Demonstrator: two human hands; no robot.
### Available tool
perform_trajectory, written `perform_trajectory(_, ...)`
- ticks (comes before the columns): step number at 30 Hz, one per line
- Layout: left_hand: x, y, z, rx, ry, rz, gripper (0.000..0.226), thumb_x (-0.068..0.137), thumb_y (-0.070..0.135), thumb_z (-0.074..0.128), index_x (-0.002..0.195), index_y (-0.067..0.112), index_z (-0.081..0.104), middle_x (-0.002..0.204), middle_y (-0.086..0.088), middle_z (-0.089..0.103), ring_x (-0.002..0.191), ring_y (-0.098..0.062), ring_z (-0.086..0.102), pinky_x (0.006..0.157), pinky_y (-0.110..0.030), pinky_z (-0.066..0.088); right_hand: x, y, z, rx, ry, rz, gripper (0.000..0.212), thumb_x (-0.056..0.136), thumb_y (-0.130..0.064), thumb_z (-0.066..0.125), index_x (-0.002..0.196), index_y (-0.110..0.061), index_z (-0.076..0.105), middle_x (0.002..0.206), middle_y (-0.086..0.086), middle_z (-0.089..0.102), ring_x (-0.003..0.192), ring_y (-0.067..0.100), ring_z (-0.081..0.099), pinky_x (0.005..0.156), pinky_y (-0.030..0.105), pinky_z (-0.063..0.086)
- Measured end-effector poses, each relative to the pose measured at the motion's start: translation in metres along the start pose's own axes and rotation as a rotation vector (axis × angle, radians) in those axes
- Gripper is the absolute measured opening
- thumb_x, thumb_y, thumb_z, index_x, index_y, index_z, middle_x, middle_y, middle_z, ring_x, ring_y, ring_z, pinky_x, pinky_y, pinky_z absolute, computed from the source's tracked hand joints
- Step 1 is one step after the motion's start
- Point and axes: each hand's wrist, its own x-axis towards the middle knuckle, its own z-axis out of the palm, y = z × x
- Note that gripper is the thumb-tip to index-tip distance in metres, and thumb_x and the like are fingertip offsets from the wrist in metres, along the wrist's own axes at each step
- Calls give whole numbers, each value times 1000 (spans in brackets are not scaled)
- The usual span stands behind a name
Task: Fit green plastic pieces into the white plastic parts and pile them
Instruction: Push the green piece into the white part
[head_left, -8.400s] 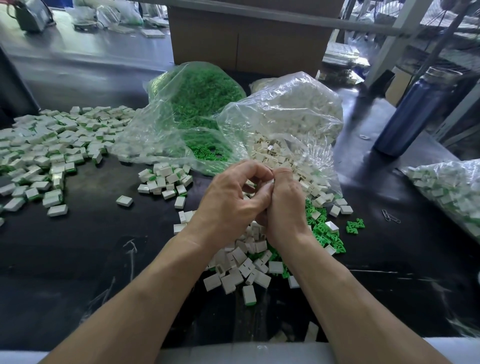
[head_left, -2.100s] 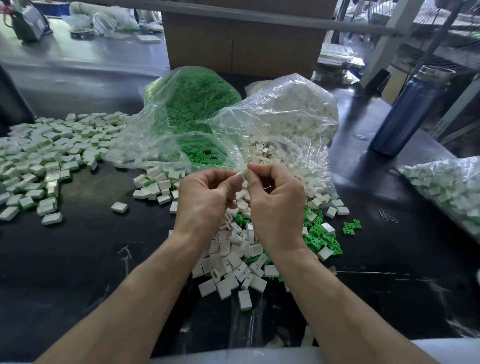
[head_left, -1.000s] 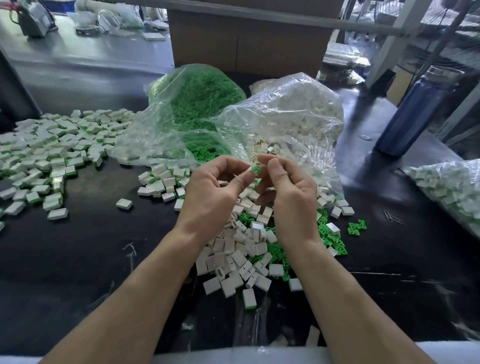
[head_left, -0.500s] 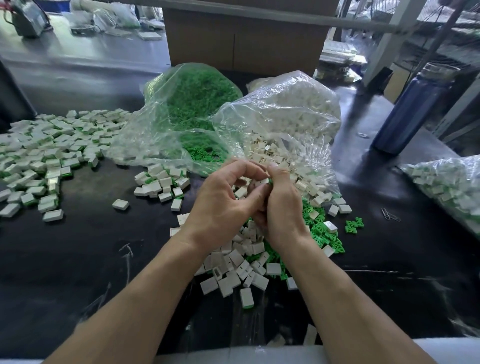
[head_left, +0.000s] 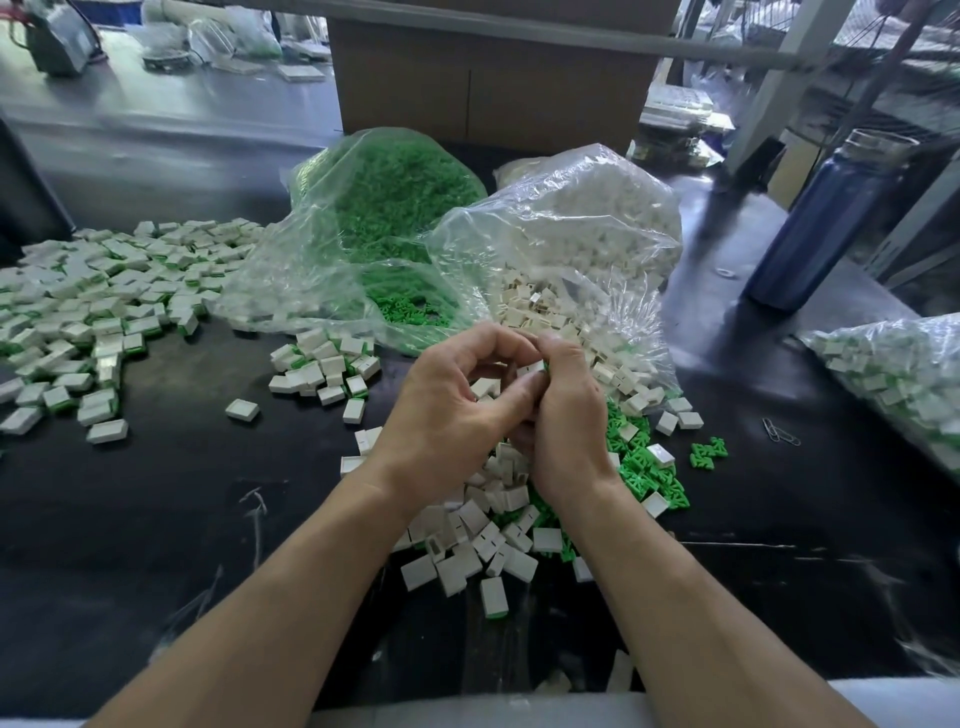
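My left hand (head_left: 452, 410) and my right hand (head_left: 563, 415) are pressed together above the middle of the black table. Between their fingertips they pinch one small white part (head_left: 530, 370) with a green edge showing. Under the hands lies a heap of loose white parts (head_left: 483, 540). Loose green pieces (head_left: 644, 467) lie to the right of that heap. A large pile of fitted white-and-green parts (head_left: 88, 306) covers the table's left side, and a smaller cluster (head_left: 324, 366) sits nearer the hands.
Two open clear bags lie behind the hands, one of green pieces (head_left: 395, 208), one of white parts (head_left: 576, 244). A third bag of parts (head_left: 904, 374) sits at the right edge. A blue bottle (head_left: 826, 218) and a cardboard box (head_left: 488, 83) stand at the back.
Over the last second my hands came together and dropped slightly, closing on the white part where earlier they held the pieces a little apart. The piles have not moved.
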Motion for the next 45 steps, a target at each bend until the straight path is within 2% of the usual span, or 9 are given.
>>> perform_trajectory(4, 1, 2, -2, -33, -1, -1, 7, 94, 5, 75, 100, 6, 71, 115, -3, 74, 106, -22, 73, 87, -34, 62, 1, 1, -1, 43, 11, 21, 53, 113, -41, 33, 83, -20, 72, 59, -9, 61, 53, 4, 60, 45, 20, 47)
perform_trajectory(8, 0, 1, -1, -13, 9, 3, 6, 94, 4, 74, 99, 6, 71, 110, -6, 74, 102, -22, 73, 86, -35, 63, 3, 3, -2, -15, 17, 13, 51, 113, -35, 35, 91, -14, 76, 71, -3, 72, 69, 11, 73, 56, 25, 56)
perform_trajectory(13, 0, 0, 1, -7, 23, -13, 7, 93, 3, 73, 99, 5, 72, 111, -3, 75, 103, -20, 73, 89, -40, 62, 5, 5, -2, -48, 30, -34, 51, 104, -37, 37, 86, -25, 83, 85, 3, 79, 82, 17, 77, 65, 27, 60)
perform_trajectory(19, 0, -1, 3, -44, 38, -25, 6, 93, 2, 73, 99, 4, 73, 113, -2, 76, 103, -19, 74, 88, -38, 63, 6, 5, 0, -17, 47, -72, 47, 97, -39, 39, 80, -27, 82, 82, 3, 78, 79, 18, 75, 66, 33, 63)
perform_trajectory(23, 0, -1, 3, -66, 41, -18, 6, 94, 2, 72, 99, 3, 73, 112, -1, 76, 102, -19, 75, 81, -32, 62, 4, 5, 1, 4, 64, -70, 52, 106, -33, 38, 79, -26, 82, 80, 3, 76, 77, 19, 73, 66, 36, 60)
perform_trajectory(26, 0, -1, 4, -89, 48, -32, 5, 94, 1, 72, 99, 2, 73, 112, -3, 77, 100, -22, 75, 82, -38, 64, 3, 4, 2, 7, 79, -70, 46, 98, -37, 41, 78, -27, 82, 82, 5, 77, 80, 22, 73, 70, 41, 61)
perform_trajectory(35, 0, 1, 5, -68, 53, -23, 6, 93, -1, 72, 99, 1, 72, 111, -6, 76, 103, -22, 74, 92, -41, 61, 3, 5, 4, -2, 85, -106, 49, 104, -30, 41, 76, -32, 81, 69, -5, 73, 66, 8, 71, 54, 25, 55)
perform_trajectory(41, 1, 0, 5, -105, 41, -37, 4, 96, 2, 71, 100, 1, 71, 113, -3, 76, 99, -21, 75, 78, -34, 64, 4, 4, -1, -12, 22, -92, 56, 112, -41, 37, 81, -28, 81, 68, -4, 73, 62, 7, 70, 51, 23, 53)
perform_trajectory(45, 3, -4, -8, -55, 89, -84, 5, 97, 15, 73, 101, 11, 72, 98, -1, 76, 86, -15, 74, 72, -31, 61, 7, 3, -12, -247, 63, -121, 59, 112, -51, 40, 76, -15, 70, 58, -10, 56, 49, 4, 51, 45, 16, 40)
